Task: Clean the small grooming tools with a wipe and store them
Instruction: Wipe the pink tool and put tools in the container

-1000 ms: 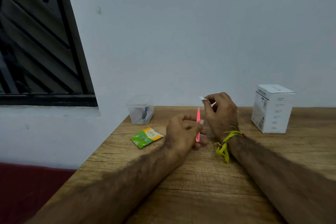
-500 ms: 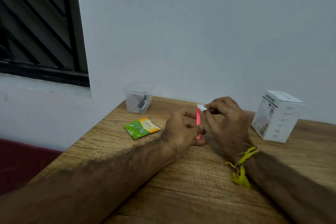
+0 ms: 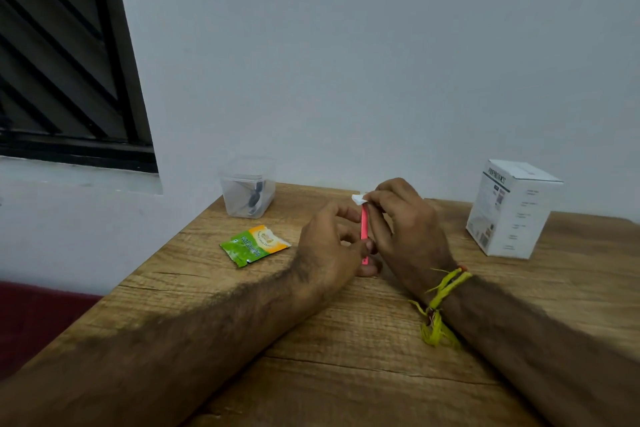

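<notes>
A thin pink grooming tool (image 3: pixel 364 226) stands nearly upright over the wooden table (image 3: pixel 346 340). My left hand (image 3: pixel 329 246) pinches its lower end. My right hand (image 3: pixel 405 229) pinches a small white wipe (image 3: pixel 358 199) against the tool's top end. A clear plastic container (image 3: pixel 248 191) with dark tools inside sits at the table's far left corner. A green and orange wipe sachet (image 3: pixel 254 245) lies flat left of my left hand.
A white cardboard box (image 3: pixel 509 208) stands at the far right of the table near the wall. The table's left edge drops off beside a dark red surface (image 3: pixel 31 315). A dark window (image 3: pixel 62 55) fills the upper left.
My right hand brought the wipe from beside the tool onto its top end. The view has swung slightly left and down; the left hand keeps its hold on the tool.
</notes>
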Demonstrator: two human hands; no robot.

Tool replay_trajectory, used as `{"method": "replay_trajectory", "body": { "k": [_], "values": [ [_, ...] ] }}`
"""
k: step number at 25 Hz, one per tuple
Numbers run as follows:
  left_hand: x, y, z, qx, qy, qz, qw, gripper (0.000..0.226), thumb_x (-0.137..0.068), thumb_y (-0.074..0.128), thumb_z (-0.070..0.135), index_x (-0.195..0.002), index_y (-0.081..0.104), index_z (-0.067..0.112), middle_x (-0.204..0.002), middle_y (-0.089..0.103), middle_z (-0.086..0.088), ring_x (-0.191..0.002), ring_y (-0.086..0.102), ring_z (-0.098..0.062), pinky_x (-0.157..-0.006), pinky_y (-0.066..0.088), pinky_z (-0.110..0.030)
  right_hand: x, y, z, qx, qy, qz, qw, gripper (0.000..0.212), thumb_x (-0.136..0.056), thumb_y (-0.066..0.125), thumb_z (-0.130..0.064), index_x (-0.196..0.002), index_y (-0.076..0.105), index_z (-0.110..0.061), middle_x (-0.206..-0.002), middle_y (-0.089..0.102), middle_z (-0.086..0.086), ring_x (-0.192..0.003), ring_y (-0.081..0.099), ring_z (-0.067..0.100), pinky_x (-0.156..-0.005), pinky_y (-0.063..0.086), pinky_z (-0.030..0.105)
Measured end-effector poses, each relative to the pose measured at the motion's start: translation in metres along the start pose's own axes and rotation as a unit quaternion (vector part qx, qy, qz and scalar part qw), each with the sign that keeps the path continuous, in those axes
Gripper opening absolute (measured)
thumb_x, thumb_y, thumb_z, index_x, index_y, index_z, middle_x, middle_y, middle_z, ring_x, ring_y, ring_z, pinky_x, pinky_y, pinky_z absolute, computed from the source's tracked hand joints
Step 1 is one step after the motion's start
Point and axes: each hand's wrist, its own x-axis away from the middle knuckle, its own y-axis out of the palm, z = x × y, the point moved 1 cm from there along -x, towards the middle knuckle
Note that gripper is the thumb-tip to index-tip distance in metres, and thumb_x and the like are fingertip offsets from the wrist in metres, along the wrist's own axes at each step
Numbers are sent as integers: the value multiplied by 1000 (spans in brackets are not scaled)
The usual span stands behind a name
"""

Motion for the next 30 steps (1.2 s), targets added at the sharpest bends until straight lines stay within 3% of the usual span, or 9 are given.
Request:
{"method": "replay_trajectory", "body": {
  "k": [6, 13, 19, 26, 30],
  "values": [
    [1, 1, 3, 7, 5, 6, 1000, 35, -83, 71, -9, -109, 56, 9, -93, 71, -24, -79, 74, -38, -62, 63, -40, -5, 0, 2, -19, 29, 14, 999, 8, -91, 63, -1, -95, 69, -4, -93, 59, 4, -82, 59, 16, -71, 53, 38],
    [0, 2, 2, 16, -10, -16, 1000, 35, -86, 70, -7, -112, 59, 14, -91, 75, -13, -79, 76, -28, -65, 63, -39, 2, -3, -3, 25, 5, -17, 1000, 10, -90, 67, -5, -100, 71, -6, -94, 60, 2, -81, 60, 15, -68, 54, 35],
    [-3, -1, -2, 17, -12, -20, 1000, 33, -85, 70, -8, -111, 61, 11, -91, 74, -13, -78, 76, -26, -67, 63, -41, 5, -4, -5, 32, -19, -50, 998, 13, -93, 59, -12, -100, 71, -9, -93, 60, 1, -77, 60, 18, -66, 52, 38],
    [-6, 2, -3, 14, -4, -11, 1000, 31, -83, 70, -11, -108, 61, 4, -87, 73, -18, -80, 75, -34, -68, 63, -49, 0, -6, -1, 15, -12, -41, 999, 8, -91, 66, -5, -96, 72, -7, -89, 61, 3, -76, 60, 19, -68, 51, 38],
    [-3, 1, -2, 28, -14, -14, 999, 31, -84, 69, -12, -108, 61, 5, -89, 71, -19, -75, 74, -28, -64, 63, -39, 3, -5, -3, 25, -23, -52, 998, 7, -90, 66, -7, -93, 72, -7, -88, 62, 3, -74, 60, 19, -67, 49, 33]
  ]
}}
